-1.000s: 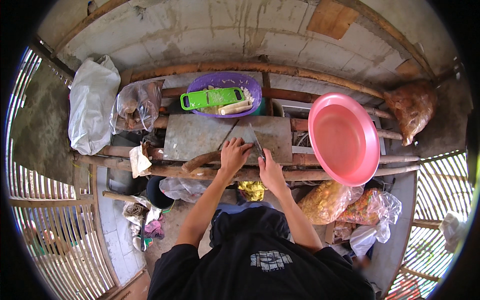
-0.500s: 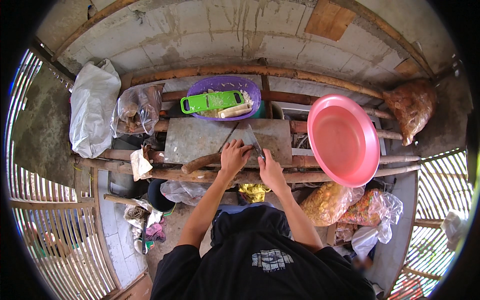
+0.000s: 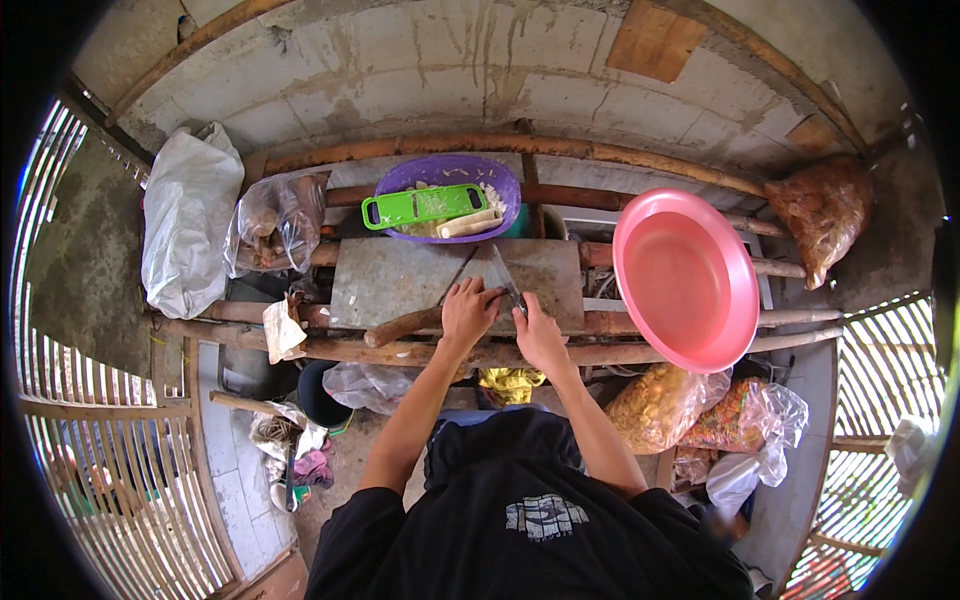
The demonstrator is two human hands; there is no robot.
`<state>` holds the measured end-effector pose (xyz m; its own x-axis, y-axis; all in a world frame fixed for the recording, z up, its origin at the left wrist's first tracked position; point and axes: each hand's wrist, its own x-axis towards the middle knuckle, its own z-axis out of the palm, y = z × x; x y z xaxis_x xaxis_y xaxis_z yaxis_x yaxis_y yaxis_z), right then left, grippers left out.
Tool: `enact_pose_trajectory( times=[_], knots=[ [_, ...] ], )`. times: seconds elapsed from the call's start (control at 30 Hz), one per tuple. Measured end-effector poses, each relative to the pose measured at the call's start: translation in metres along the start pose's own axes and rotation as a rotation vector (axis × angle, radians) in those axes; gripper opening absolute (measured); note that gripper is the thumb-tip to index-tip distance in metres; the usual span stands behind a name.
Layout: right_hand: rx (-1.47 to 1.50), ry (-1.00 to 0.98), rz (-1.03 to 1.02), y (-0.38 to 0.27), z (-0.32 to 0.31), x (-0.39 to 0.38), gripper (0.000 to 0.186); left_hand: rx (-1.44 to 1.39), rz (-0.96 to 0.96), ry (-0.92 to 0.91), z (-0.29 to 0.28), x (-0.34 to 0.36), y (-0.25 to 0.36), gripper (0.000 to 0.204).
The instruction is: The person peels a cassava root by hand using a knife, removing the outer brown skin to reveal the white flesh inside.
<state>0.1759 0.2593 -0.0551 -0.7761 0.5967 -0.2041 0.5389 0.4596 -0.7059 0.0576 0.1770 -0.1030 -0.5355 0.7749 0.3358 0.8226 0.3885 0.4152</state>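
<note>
My left hand (image 3: 468, 312) is closed on a long brown root (image 3: 398, 326), lying at a slant on a worn grey board (image 3: 373, 272); the root's far end is hidden under the fingers. My right hand (image 3: 535, 326) grips a knife (image 3: 505, 270), whose blade points away from me, just right of my left fingertips. Beyond the board sits a purple basin (image 3: 499, 176) holding peeled white pieces (image 3: 458, 225) and shreds, with a green flat grater (image 3: 414, 204) across it.
A large pink basin (image 3: 683, 287) stands right of the board on bamboo rails (image 3: 797, 318). Bags (image 3: 188, 220) lie at the left, another (image 3: 815, 213) at far right. Filled bags (image 3: 650, 405) and a dark bucket (image 3: 322, 395) are below. A block wall (image 3: 450, 70) rises behind.
</note>
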Motion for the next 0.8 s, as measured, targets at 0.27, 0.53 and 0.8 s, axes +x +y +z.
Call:
enact_pose_trajectory(
  times=[0.27, 0.53, 0.8],
  knots=[
    [0.018, -0.020, 0.009, -0.005, 0.001, 0.004, 0.036, 0.039, 0.023, 0.015, 0.000, 0.002, -0.003, 0.016],
    [-0.011, 0.009, 0.016, -0.006, 0.006, 0.004, 0.035, 0.072, -0.016, 0.020, 0.000, -0.001, 0.002, 0.018],
    [0.034, 0.035, 0.009, -0.007, 0.011, 0.007, 0.035, 0.138, 0.022, 0.074, 0.005, -0.001, -0.006, 0.021]
  ],
)
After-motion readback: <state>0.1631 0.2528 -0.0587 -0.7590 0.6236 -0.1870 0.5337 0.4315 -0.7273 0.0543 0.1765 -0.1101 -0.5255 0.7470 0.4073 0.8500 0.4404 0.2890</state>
